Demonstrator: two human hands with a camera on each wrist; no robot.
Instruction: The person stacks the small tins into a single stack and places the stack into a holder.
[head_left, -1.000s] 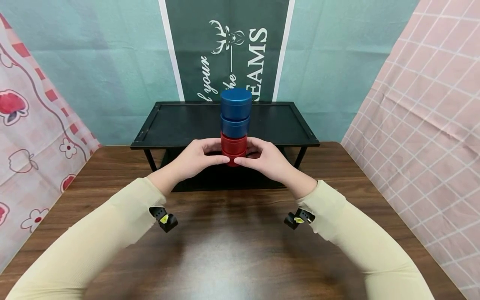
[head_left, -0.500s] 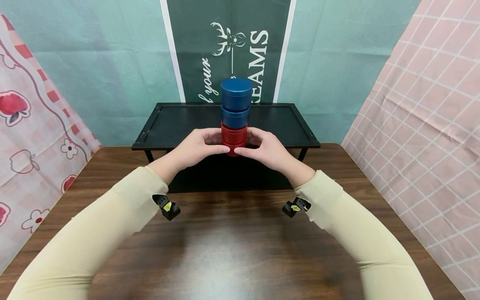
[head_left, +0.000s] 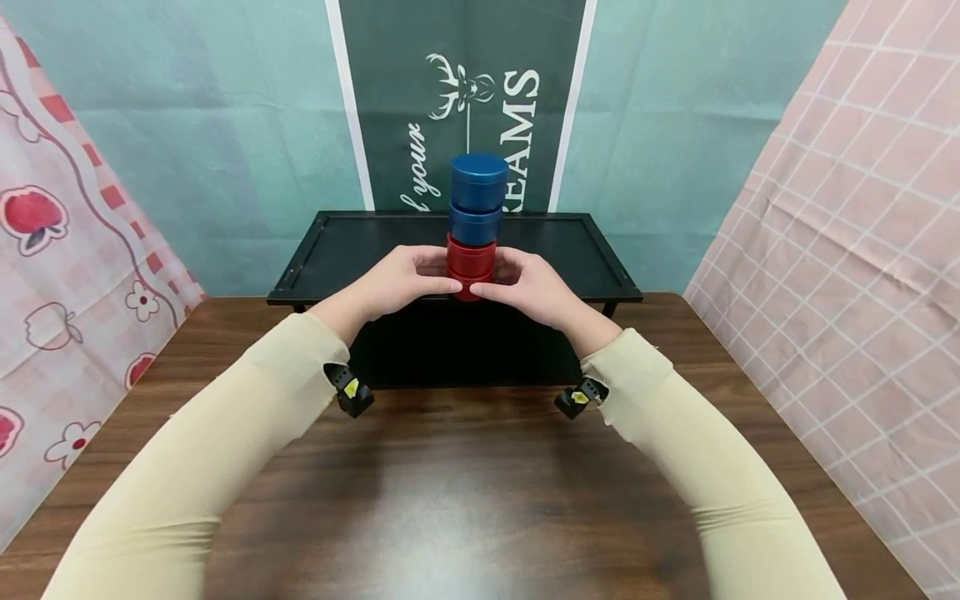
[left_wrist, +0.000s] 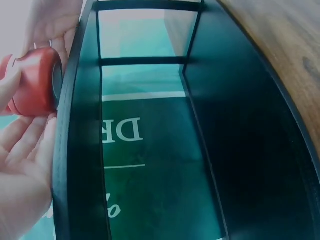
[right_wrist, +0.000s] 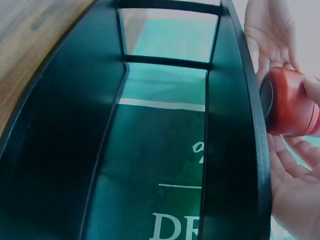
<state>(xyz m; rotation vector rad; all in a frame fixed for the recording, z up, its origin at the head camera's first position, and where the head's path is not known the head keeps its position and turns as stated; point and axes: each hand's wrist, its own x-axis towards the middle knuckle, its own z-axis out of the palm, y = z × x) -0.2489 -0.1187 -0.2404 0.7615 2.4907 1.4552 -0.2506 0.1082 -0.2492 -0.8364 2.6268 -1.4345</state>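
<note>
In the head view a stack of round, lidded-looking canisters stands upright between the hands, with blue canisters (head_left: 478, 196) above red canisters (head_left: 471, 258). My left hand (head_left: 408, 279) grips the red part from the left, thumb across its front near the bottom and fingers reaching behind. From the other side my right hand (head_left: 532, 287) holds the same red part in a mirrored way, the thumb tips close together. Both wrist views show the dark base of the lowest red canister (left_wrist: 37, 82) right at the edge of the black shelf's top board (right_wrist: 250, 100).
The black two-tier shelf (head_left: 360, 250) stands at the back of the brown wooden table (head_left: 465, 467). Behind it hangs a teal cloth (head_left: 247, 125) with a dark green printed panel. Patterned pink cloths flank the left and right sides.
Both hands have raised the canister stack from below the shelf's front edge to about top-board height and moved it away from me. The grip looks the same.
</note>
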